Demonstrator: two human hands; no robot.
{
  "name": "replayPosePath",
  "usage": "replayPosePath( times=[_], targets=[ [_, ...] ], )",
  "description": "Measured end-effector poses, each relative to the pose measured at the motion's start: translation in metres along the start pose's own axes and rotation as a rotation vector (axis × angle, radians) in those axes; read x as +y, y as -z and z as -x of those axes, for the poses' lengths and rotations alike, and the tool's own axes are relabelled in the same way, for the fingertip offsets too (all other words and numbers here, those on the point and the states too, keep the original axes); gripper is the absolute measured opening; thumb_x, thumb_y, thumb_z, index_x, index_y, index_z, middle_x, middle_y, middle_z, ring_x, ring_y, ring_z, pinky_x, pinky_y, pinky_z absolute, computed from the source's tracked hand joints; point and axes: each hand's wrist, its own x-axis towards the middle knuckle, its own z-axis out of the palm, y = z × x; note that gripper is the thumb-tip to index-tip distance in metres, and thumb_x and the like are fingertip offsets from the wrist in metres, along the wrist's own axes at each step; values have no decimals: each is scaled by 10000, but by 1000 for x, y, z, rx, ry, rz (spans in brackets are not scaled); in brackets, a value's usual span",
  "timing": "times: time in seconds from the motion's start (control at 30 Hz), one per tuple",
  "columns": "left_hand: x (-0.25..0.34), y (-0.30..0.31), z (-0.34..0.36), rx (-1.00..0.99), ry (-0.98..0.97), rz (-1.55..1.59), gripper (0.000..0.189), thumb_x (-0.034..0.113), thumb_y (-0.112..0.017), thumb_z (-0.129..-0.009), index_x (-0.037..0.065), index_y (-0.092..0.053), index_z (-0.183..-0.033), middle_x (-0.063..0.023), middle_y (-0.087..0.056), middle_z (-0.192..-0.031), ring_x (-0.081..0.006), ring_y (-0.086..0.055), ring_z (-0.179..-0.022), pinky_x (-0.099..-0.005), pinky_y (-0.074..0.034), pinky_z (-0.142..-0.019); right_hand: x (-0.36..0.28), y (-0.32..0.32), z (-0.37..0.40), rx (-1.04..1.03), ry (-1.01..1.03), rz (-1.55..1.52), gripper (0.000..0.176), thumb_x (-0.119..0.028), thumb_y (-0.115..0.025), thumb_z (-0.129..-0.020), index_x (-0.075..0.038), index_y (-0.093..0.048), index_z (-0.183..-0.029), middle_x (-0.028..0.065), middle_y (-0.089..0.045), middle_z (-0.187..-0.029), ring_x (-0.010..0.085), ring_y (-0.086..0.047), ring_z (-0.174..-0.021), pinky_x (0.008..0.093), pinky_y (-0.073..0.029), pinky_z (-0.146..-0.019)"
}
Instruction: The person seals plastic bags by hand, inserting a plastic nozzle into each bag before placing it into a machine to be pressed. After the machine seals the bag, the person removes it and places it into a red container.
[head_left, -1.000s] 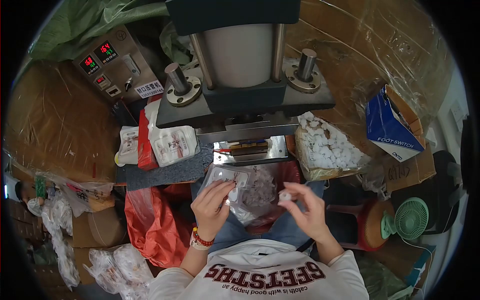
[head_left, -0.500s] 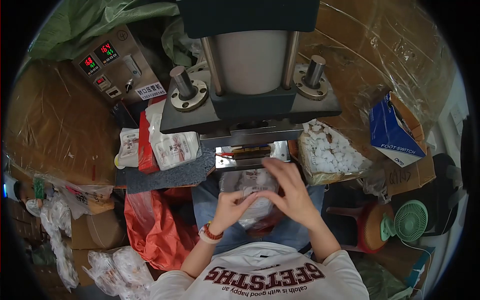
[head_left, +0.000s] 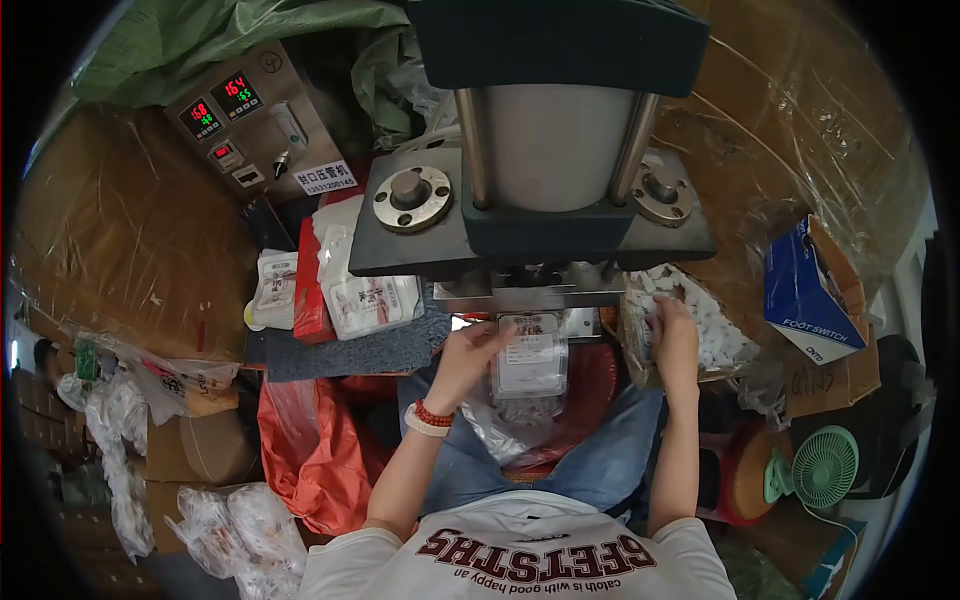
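Note:
My left hand [head_left: 470,362] grips the upper left edge of a flat printed pouch [head_left: 530,365], white with a clear border. The pouch hangs upright, its top end at the metal jaw [head_left: 535,297] of a press; whether it lies inside the jaw is hidden. Over my lap, below it, lies a clear plastic bag [head_left: 510,420] with more pouches inside. My right hand [head_left: 677,340] reaches into a cardboard box [head_left: 722,375] of small white plastic pieces [head_left: 720,325]. Its fingers are curled together among them; what they hold is too small to make out.
The large press [head_left: 555,150] stands in front. To its left are a control box [head_left: 262,130] with lit displays, stacked pouches [head_left: 375,305] and a grey cloth [head_left: 350,350]. A blue carton [head_left: 805,285] and green fan [head_left: 824,466] are at right; a red bag [head_left: 315,455] hangs at left.
My right hand has moved from the pouches over my lap to the box on the right. My left hand has moved up, bringing one pouch to the jaw. The posts protrude less above their flanges.

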Motion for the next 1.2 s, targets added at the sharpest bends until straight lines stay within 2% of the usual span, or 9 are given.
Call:
replayPosePath(
  times=[0.17,0.23,0.27,0.43,0.7,0.83,0.93,1.0,1.2],
  targets=[
    [14,86,21,708,-507,-1482,674,428,-708,-795,66,-506,-1327,-113,-506,-1376,-301,-497,-1243,-516,-305,-1058,-2,10,3,301,92,-120,266,13,-599,-859,3,-598,-1125,163,-648,-1010,294,-629,-901,341,-481,-784],
    [-7,104,41,268,-431,-1391,821,487,-689,-781,99,-367,-1430,-91,-348,-1497,-282,-348,-1368,-582,-99,-1118,-21,15,14,246,-209,-794,194,3,-599,-887,-6,-595,-1081,111,-673,-1027,188,-640,-923,289,-489,-820],
    [-11,101,52,228,-570,-1338,636,340,-707,-805,98,-489,-1351,-98,-514,-1371,-300,-490,-1260,-522,-295,-1073,-33,19,19,254,-217,-794,194,3,-599,-887,-6,-595,-1081,111,-673,-1027,188,-640,-923,289,-489,-820],
    [0,69,87,333,-271,-687,258,-5,-642,-774,62,-712,-1013,-88,-715,-959,-281,-682,-928,-278,-537,-747,-104,27,54,47,96,-1344,287,39,-664,-829,-1,-523,-1075,169,-655,-1038,212,-629,-964,325,-507,-854],
    [52,14,109,134,-815,-608,335,-82,-604,-685,33,-721,-977,-128,-707,-1003,-248,-688,-943,-294,-536,-796,-143,20,54,-57,656,-875,261,-56,-773,-702,-37,-687,-948,60,-699,-975,244,-615,-984,360,-467,-842],
    [45,-3,103,-28,-658,-329,195,-15,-664,-764,8,-718,-950,-132,-711,-882,-191,-701,-809,-267,-535,-706,-136,36,43,-142,626,-937,323,-79,-775,-711,-37,-672,-1014,70,-688,-1002,253,-623,-965,339,-462,-851],
    [9,-17,77,-49,-247,-330,132,108,-700,-858,-17,-719,-895,-70,-703,-758,-59,-620,-672,-223,-476,-591,-122,38,38,-109,141,-775,352,-85,-730,-786,-16,-618,-1112,84,-674,-1023,182,-625,-932,282,-457,-852],
    [-1,-31,53,-17,38,330,152,123,-685,-880,-25,-719,-877,-7,-675,-735,-27,-541,-636,-202,-423,-563,-104,46,29,16,12,-778,277,-92,-686,-840,-5,-617,-1094,74,-673,-999,146,-608,-920,276,-461,-828],
    [5,-28,11,-63,57,449,209,171,-689,-880,-33,-704,-924,-41,-692,-844,-59,-599,-731,-219,-459,-667,-24,10,-8,210,86,159,196,-82,-618,-858,0,-646,-1034,147,-653,-994,313,-617,-869,379,-488,-787]
  ],
)
